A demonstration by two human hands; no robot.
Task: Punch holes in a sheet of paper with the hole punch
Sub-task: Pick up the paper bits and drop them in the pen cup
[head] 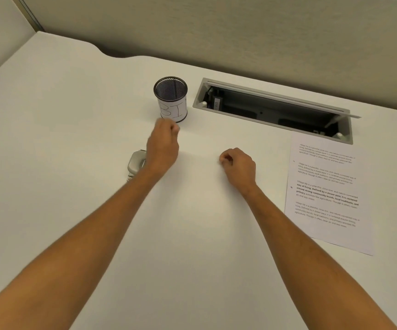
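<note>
A printed sheet of paper (pixel 326 194) lies flat on the white desk at the right, with two small punched holes along its left edge. A grey metal hole punch (pixel 136 163) sits on the desk at centre left, partly hidden behind my left wrist. My left hand (pixel 163 146) hovers just right of the punch, fingers pinched together in front of a black mesh cup. Whether something tiny sits between the fingertips I cannot tell. My right hand (pixel 239 166) rests mid-desk, loosely curled, well left of the paper.
The black mesh cup (pixel 171 98) with a white label reading "BIN" stands behind my left hand. An open cable tray (pixel 273 108) is sunk into the desk at the back right. Partition walls bound the desk (pixel 61 115) at the back and left.
</note>
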